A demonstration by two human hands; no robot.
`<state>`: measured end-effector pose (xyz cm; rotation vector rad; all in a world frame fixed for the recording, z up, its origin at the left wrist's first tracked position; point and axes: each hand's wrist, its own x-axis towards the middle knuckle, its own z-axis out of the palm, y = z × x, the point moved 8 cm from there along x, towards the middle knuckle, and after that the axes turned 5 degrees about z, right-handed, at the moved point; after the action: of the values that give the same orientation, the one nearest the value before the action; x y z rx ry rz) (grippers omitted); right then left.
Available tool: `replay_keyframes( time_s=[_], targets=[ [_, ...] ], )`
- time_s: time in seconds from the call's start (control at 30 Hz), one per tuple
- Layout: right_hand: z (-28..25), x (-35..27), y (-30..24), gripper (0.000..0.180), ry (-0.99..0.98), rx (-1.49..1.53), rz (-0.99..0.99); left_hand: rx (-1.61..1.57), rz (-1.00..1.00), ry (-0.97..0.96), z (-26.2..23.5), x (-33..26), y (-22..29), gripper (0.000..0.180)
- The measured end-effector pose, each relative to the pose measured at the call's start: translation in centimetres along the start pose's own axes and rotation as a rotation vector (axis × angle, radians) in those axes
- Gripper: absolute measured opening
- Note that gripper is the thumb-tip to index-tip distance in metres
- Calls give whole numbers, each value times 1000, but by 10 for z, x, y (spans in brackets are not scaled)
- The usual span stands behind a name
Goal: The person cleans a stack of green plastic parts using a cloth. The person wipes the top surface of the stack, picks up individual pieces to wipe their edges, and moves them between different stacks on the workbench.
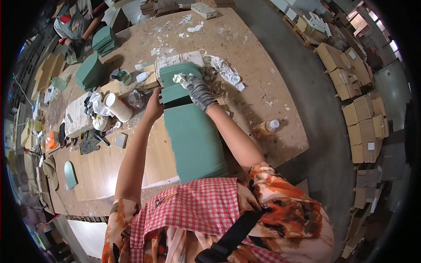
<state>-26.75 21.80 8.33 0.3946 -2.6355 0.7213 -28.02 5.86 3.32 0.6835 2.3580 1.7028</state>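
Observation:
My bare left hand (154,105) grips the left edge of a green board (174,94), its fingers partly hidden. A dark gap separates this board from the large stack of green boards (193,138) nearer my body. On my right hand (198,91) is a grey striped knit glove. Its fingers close round a crumpled white cloth (179,79), which lies against the green surface at the far part of the board. Just beyond, more green boards with rounded ends (179,68) lie piled against a white paint-stained block (180,58).
At left stand a white tub (117,108), a dark glove (90,142) and a small rounded green piece (70,174). A bottle of amber liquid (266,127) is to the right, a stained rag (225,72) farther off. Another person (78,30) works at far left beside green stacks (90,72).

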Motion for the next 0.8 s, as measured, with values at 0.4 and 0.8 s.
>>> replay_keyframes(
  time_s=[0.4, 0.8],
  targets=[
    [-187, -128, -4, 37, 245, 1177, 543, 803, -259, -193, 16, 20, 38, 73],
    [-243, -227, 85, 36, 464, 254, 573, 716, -324, 291, 21, -3, 68, 59]
  ],
)
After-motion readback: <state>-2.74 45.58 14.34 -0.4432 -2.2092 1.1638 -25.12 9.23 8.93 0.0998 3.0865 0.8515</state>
